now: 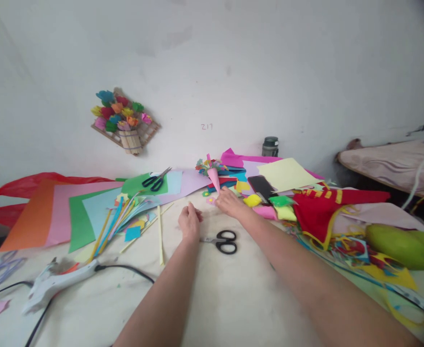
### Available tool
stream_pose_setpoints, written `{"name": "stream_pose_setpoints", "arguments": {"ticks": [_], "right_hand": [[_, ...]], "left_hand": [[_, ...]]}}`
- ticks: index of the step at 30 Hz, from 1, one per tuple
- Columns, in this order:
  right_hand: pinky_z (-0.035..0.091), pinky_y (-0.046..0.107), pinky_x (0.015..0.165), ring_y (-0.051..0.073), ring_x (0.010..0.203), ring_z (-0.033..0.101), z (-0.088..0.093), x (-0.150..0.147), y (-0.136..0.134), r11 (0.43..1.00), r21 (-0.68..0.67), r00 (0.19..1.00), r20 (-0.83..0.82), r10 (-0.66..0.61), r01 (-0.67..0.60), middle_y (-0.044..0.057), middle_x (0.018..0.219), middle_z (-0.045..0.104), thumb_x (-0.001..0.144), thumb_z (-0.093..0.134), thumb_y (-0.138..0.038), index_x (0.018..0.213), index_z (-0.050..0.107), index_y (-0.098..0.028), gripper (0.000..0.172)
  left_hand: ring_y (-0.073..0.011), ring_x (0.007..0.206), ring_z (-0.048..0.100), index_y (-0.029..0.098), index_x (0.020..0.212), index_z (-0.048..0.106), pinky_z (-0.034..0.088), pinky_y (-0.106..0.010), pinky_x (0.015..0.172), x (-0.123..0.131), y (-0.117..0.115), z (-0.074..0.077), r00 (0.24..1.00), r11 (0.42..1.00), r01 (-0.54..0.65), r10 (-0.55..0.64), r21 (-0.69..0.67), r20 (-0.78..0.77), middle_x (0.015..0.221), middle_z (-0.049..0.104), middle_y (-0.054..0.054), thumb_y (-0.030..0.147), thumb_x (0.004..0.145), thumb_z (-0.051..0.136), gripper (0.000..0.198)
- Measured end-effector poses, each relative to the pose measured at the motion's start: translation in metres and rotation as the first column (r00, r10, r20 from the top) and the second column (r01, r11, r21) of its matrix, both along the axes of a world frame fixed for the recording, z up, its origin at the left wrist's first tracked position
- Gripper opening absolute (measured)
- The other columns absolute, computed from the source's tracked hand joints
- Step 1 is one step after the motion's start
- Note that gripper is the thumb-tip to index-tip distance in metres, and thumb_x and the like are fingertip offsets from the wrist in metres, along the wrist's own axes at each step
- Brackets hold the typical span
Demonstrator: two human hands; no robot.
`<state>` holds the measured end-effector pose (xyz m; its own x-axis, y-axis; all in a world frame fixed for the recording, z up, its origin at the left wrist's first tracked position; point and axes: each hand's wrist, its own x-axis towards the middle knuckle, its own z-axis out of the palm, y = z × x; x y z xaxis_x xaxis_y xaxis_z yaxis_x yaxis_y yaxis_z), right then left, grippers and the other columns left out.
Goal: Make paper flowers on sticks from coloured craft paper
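Note:
My left hand [190, 221] rests over the table with its fingers curled in; its palm is hidden, and nothing shows in it. Farther forward and to the right, my right hand [229, 202] has its fingers drawn together at a small pink paper flower [211, 200] with a yellow middle. Just beyond those fingers lies a pink paper cone [214, 178] filled with a bunch of colourful paper flowers [206, 165]. Black-handled scissors [226, 242] lie between my forearms, their blades partly behind my left wrist.
At left are coloured sheets [60, 207], paper strips [116, 221], a white glue gun [60, 284] with black cables and second scissors [154, 180]. On the right are a phone [260, 187], red cloth [316, 212], paper scraps [356, 250] and green fruit [400, 246]. A bottle [270, 146] stands behind.

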<state>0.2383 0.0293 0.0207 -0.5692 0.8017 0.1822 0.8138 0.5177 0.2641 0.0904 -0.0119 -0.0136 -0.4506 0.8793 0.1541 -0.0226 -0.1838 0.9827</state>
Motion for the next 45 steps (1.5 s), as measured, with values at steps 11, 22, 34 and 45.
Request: {"name": "stream_pose_setpoints", "arguments": {"ticks": [11, 22, 34, 45], "right_hand": [[0.021, 0.04, 0.096, 0.023, 0.103, 0.054, 0.012, -0.015, -0.004, 0.969, -0.193, 0.983, -0.067, -0.17, 0.154, 0.012, 0.102, 0.065, 0.085, 0.041, -0.027, 0.107, 0.062, -0.019, 0.031], [0.04, 0.023, 0.08, 0.018, 0.099, 0.057, 0.028, -0.028, -0.035, 0.952, -0.306, 0.933, -0.348, -0.095, -0.018, 0.002, 0.107, 0.065, 0.081, 0.042, -0.022, 0.102, 0.066, -0.024, 0.032], [0.042, 0.03, 0.082, 0.023, 0.106, 0.054, 0.011, 0.0, -0.009, 0.894, -0.365, 0.879, -0.292, -0.376, 0.261, 0.006, 0.123, 0.055, 0.076, 0.048, -0.019, 0.123, 0.052, -0.026, 0.047], [0.043, 0.022, 0.078, 0.018, 0.1, 0.057, 0.02, -0.003, -0.008, 0.923, -0.348, 0.833, -0.453, -0.318, 0.163, 0.002, 0.109, 0.064, 0.077, 0.049, -0.016, 0.108, 0.063, -0.024, 0.036]], "left_hand": [[-0.012, 0.043, 0.05, 0.018, 0.06, 0.046, 0.043, -0.026, 0.047, 0.001, -0.002, 0.001, 1.0, 1.0, -0.017, 0.017, 0.006, -0.004, 0.052, 0.054, -0.001, 0.053, 0.077, 0.04, 0.039], [-0.011, 0.048, 0.053, 0.018, 0.073, 0.047, 0.043, -0.024, 0.046, -0.003, -0.003, 0.004, 0.993, 0.992, -0.118, 0.117, 0.033, 0.015, 0.066, 0.057, -0.001, 0.044, 0.078, 0.038, 0.029], [-0.0102, 0.049, 0.053, 0.018, 0.074, 0.045, 0.042, -0.022, 0.044, -0.004, -0.002, 0.003, 0.988, 0.989, -0.144, 0.142, 0.037, 0.064, 0.068, 0.057, -0.002, 0.043, 0.08, 0.034, 0.028], [-0.0099, 0.048, 0.052, 0.018, 0.075, 0.045, 0.042, -0.022, 0.045, -0.005, 0.001, 0.0, 0.989, 0.99, -0.138, 0.135, 0.028, 0.067, 0.067, 0.057, -0.001, 0.043, 0.08, 0.034, 0.028]]}}
